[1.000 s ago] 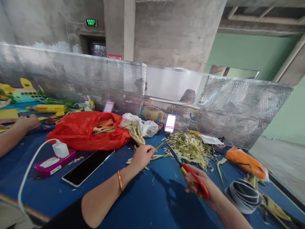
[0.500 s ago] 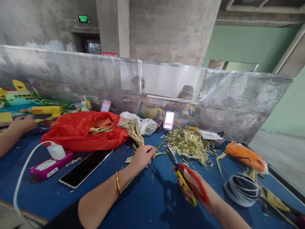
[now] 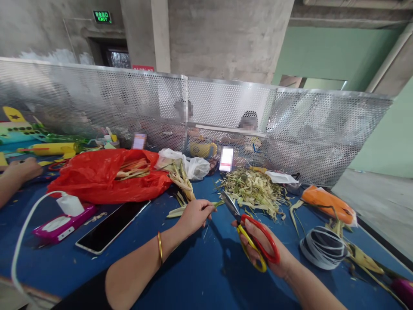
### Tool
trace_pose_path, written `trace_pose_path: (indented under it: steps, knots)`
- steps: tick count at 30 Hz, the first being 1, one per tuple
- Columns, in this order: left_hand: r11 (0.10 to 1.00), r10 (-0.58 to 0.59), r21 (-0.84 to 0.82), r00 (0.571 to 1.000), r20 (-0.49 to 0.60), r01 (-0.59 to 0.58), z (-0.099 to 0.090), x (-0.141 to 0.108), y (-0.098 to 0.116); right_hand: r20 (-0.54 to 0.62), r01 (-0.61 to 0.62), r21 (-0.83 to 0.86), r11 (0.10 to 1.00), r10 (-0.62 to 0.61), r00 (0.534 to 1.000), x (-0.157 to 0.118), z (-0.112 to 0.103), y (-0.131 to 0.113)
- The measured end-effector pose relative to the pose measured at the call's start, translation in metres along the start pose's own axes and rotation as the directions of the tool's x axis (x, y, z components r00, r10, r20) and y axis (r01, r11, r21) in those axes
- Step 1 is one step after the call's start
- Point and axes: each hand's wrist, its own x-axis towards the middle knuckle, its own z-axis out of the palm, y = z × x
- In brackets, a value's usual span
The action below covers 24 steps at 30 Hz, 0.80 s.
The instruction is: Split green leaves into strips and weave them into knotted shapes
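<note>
My left hand pinches a thin green strip at the middle of the blue table. In my right hand are scissors with red and yellow handles, their blades pointing up and left near the strip's free end. The blades look nearly closed. Behind them lies a heap of pale green shredded husk. A bundle of dried husks rests just beyond my left hand.
A red plastic bag, a phone and a purple power strip lie left. Right are a white coil and an orange packet. Another person's hand is far left. A perforated metal screen stands behind.
The whole view has shifted slightly, so things appear a little farther left and higher. The scissor blades look closer together, and less of the green strip shows beyond my left hand.
</note>
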Motion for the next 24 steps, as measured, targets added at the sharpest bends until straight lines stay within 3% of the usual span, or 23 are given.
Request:
trace_pose_path:
  steps: [11,14,16,19,21,24]
  knots:
    - [0.995,0.008,0.102,1.0,-0.022,-0.006,-0.006,-0.002,0.005,-0.104,-0.026,-0.101,0.995,0.015,0.994,0.001,0.004,-0.003]
    - [0.997,-0.005,0.081,1.0,-0.023,0.006,-0.006,-0.001,0.005,-0.175,0.025,-0.303,0.953,-0.081,0.981,0.009,-0.005,-0.001]
    - [0.998,-0.061,0.018,0.998,-0.018,0.062,-0.005,-0.002,0.008,-0.244,0.04,-0.602,0.797,-0.232,0.941,0.012,-0.014,-0.002]
    - [0.982,-0.135,-0.134,0.991,-0.004,0.133,-0.004,-0.005,0.015,-0.287,-0.147,-0.927,0.346,-0.4,0.87,0.012,-0.027,-0.008]
    - [0.963,-0.145,-0.23,0.989,0.001,0.142,-0.005,-0.008,0.019,-0.289,-0.276,-0.957,0.091,-0.403,0.869,0.01,-0.033,-0.011]
    - [0.938,-0.163,-0.312,0.987,-0.005,0.154,-0.007,-0.011,0.024,-0.28,-0.329,-0.939,-0.102,-0.333,0.9,0.009,-0.041,-0.014]
